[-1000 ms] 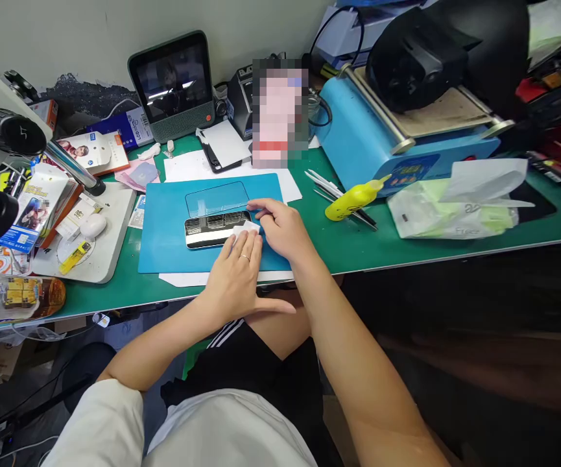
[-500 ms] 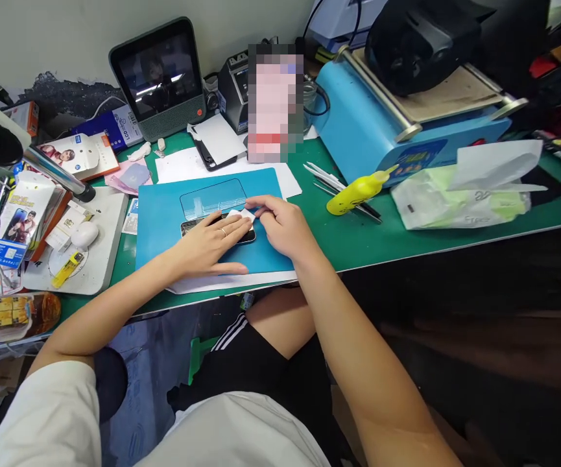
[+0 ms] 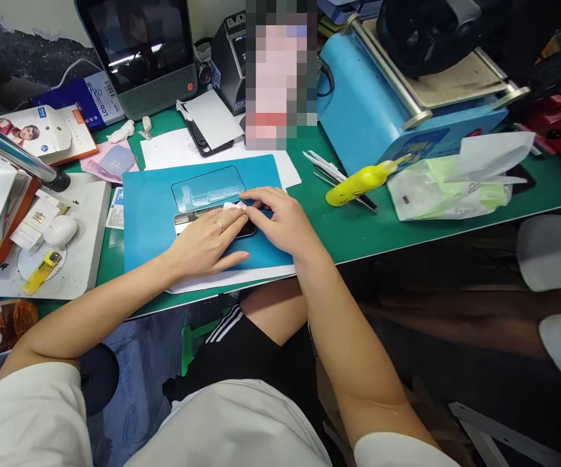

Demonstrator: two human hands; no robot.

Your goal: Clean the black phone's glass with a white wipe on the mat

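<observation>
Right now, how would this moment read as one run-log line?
left hand: flat over smartphone, white wipe at fingertips | right hand: at phone's right end | black-edged screen protector: on blue mat, behind phone

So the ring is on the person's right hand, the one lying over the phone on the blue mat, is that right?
Not quite: the head view shows the ring on the left hand. That hand does lie over the phone on the blue mat.
</observation>
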